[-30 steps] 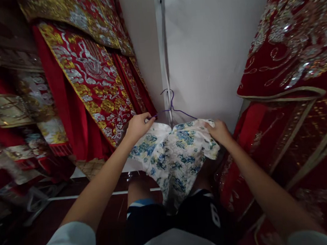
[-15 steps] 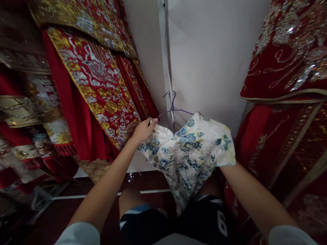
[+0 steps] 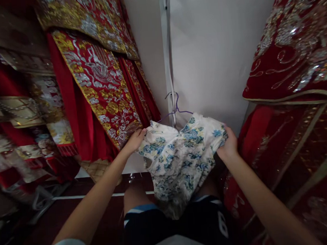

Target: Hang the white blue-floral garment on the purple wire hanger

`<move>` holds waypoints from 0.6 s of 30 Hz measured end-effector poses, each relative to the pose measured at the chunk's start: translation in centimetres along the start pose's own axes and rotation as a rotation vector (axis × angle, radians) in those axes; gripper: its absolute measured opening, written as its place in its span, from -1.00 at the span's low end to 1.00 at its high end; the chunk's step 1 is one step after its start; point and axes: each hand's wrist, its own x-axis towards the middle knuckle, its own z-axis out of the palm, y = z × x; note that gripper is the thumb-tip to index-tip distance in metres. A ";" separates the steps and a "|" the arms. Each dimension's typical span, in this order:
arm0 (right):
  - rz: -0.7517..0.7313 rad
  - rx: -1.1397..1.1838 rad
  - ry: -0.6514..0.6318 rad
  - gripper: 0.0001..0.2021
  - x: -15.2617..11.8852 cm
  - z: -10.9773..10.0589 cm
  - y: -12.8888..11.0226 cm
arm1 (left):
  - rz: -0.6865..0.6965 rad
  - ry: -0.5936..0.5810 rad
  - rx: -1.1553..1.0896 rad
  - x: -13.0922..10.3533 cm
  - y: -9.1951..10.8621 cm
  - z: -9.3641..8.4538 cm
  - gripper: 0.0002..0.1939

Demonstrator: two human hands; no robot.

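A white blouse with a blue floral print hangs spread out in front of my legs. The purple hanger sits inside it, its hook and upper bars rising from the V-shaped neckline. My left hand pinches the sleeve edge on the left. On the right, my right hand is closed round the other sleeve's edge, with the thumb and part of the palm showing. The blouse's lower part bunches to a dark point near my shorts.
Red costumes with gold and silver embroidery hang close on the left. A red sequined garment hangs at the right. Ahead stands a pale wall with a vertical strip. A white rack bar runs low above the dark floor.
My right hand has come out from under the sleeve and now grips its outer edge. My left hand has slid outward from the shoulder to the sleeve. The blouse is spread wider.
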 end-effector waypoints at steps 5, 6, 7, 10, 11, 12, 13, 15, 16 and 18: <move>-0.115 -0.041 0.038 -0.75 0.5 3.7 -2.4 | 0.004 0.284 -0.235 2.0 2.5 0.9 -0.53; -0.105 -0.027 0.008 -0.68 0.7 4.2 -3.1 | 0.017 0.320 -0.276 2.4 3.5 0.8 -0.54; -0.084 -0.009 -0.016 -0.62 0.9 4.6 -3.9 | 0.048 0.335 -0.303 2.7 4.5 0.6 -0.55; -0.088 0.058 -0.015 -0.56 0.2 4.8 -5.9 | 0.239 0.292 -0.166 2.4 7.2 -0.1 -0.55; -0.121 0.067 -0.013 -0.56 -0.6 4.7 -6.3 | 0.306 0.259 -0.044 1.9 7.9 -0.3 -0.51; -0.170 0.062 -0.016 -0.57 -1.7 4.6 -6.5 | 0.363 0.217 0.089 1.2 8.4 -0.3 -0.45; -0.234 0.042 -0.022 -0.57 -3.0 4.6 -6.5 | 0.408 0.171 0.208 0.5 8.9 -0.1 -0.37; -0.387 -0.035 -0.032 -0.59 -6.3 4.6 -6.0 | 0.483 0.066 0.347 -1.1 9.4 0.9 -0.22; -0.472 -0.080 -0.028 -0.60 -8.1 4.7 -5.4 | 0.522 0.014 0.356 -1.8 9.5 1.6 -0.15; -0.625 -0.155 -0.027 -0.61 -11.7 4.5 -4.0 | 0.581 -0.082 0.271 -2.9 9.5 3.5 -0.05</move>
